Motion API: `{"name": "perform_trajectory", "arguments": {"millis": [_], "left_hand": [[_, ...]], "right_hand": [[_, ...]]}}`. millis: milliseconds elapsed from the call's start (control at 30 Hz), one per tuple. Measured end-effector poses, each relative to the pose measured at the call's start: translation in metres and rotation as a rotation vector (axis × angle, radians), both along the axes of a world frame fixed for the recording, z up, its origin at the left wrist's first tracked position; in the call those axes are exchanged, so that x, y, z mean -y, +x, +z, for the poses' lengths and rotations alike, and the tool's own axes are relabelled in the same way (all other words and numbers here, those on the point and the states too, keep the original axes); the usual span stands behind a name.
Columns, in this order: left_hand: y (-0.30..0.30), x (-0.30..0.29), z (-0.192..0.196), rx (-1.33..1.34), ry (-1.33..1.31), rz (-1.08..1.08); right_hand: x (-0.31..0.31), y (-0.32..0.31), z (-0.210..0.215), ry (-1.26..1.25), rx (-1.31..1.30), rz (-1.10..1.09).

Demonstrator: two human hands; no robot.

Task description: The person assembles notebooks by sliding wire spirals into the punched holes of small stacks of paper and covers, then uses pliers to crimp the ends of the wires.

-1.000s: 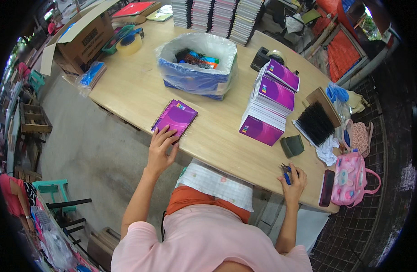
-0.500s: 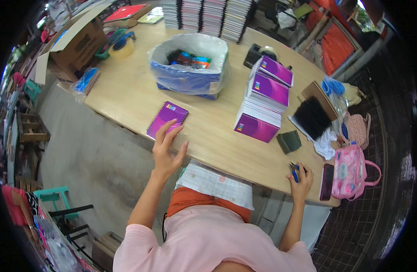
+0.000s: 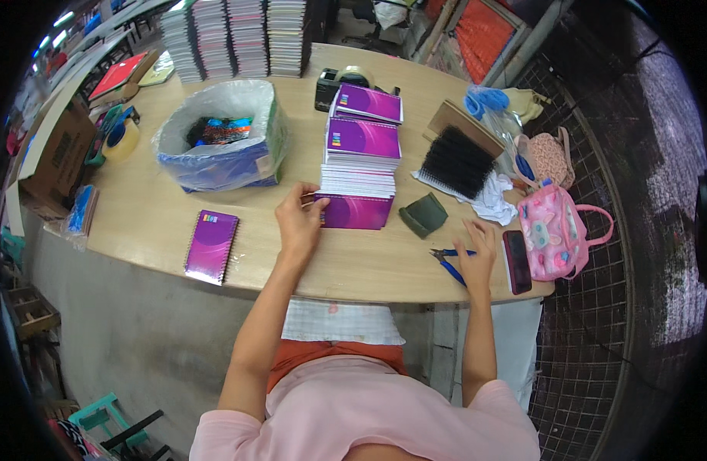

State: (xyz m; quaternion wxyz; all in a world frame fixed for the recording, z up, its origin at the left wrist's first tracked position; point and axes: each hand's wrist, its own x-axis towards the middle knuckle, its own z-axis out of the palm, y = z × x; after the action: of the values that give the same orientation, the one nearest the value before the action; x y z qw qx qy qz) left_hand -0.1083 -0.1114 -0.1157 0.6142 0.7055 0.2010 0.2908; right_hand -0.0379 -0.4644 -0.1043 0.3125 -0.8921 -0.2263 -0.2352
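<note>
My left hand [image 3: 300, 219] touches the left edge of the nearest purple notebook [image 3: 356, 210] at the front of a row of notebook stacks [image 3: 363, 138]; its fingers look apart and hold nothing that I can see. A single purple spiral notebook [image 3: 211, 246] lies alone near the table's front edge, to the left of that hand. My right hand [image 3: 475, 253] rests on the table over blue-handled pliers [image 3: 448, 261], fingers spread, next to a dark phone [image 3: 516, 261].
A plastic-lined box [image 3: 219, 138] of small items sits at the left middle. Tall notebook stacks [image 3: 234, 34] stand at the back. A black comb-binding bundle [image 3: 455, 163], green pouch [image 3: 424, 215], pink bag [image 3: 557, 230], tape dispenser [image 3: 342, 81] and cardboard box [image 3: 54, 154] surround the wooden table [image 3: 138, 207].
My left hand let go of the single purple notebook and moved right to the front notebook of the stacks. My right hand opened flat over the pliers. The view shifted.
</note>
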Motion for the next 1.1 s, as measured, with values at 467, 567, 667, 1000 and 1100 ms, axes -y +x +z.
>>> {"name": "perform_trajectory", "arguments": {"millis": [467,567,667,1000,1100], "left_hand": [[-0.071,0.006,0.024,0.136,0.409,-0.167],[-0.071,0.019,0.008,0.159,0.436,-0.171],[-0.067,0.037,0.006,0.141,0.334,-0.108],[-0.061,0.049,-0.009,0.141,0.352,-0.101],[-0.061,0.049,-0.006,0.121,0.309,-0.084]], "right_hand": [[-0.073,0.142,0.014,-0.592,0.194,-0.037],[-0.064,0.145,0.013,-0.517,0.213,0.023],[-0.061,0.152,0.008,-0.566,0.259,0.075],[-0.035,0.151,-0.005,-0.609,0.219,0.045],[-0.039,0.141,-0.005,-0.645,0.235,0.033]]}}
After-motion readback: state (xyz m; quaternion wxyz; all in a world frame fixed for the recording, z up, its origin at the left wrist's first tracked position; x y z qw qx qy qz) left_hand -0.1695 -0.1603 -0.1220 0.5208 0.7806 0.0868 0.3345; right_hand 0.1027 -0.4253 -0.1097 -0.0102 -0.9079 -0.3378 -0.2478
